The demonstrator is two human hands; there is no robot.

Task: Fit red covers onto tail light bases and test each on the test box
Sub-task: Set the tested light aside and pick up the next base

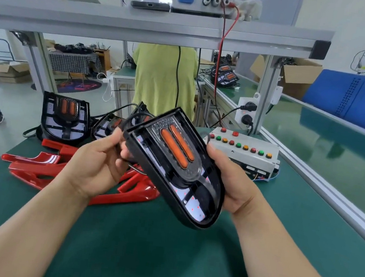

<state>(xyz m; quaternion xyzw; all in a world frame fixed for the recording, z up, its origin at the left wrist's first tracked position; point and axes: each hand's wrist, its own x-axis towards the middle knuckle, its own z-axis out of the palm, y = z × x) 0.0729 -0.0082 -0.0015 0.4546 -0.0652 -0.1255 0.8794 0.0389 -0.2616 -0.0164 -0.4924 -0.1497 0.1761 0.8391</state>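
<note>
You hold the black, rounded plastic tail light base with two orange strips tilted above the green bench mat. Your left hand curls round its upper left edge. Your right hand grips the right rim, thumb on top, fingers hidden behind. The glossy red plastic covers lie piled under your left wrist, partly hidden. The grey button-studded test box sits behind your right hand.

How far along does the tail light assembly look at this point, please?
Nothing looks finished: no base in view wears a cover. In hand: left hand and right hand hold one bare tail light base. Remaining: fit a cover from the red covers pile, test on the test box, then the spare bases behind the pile.
</note>
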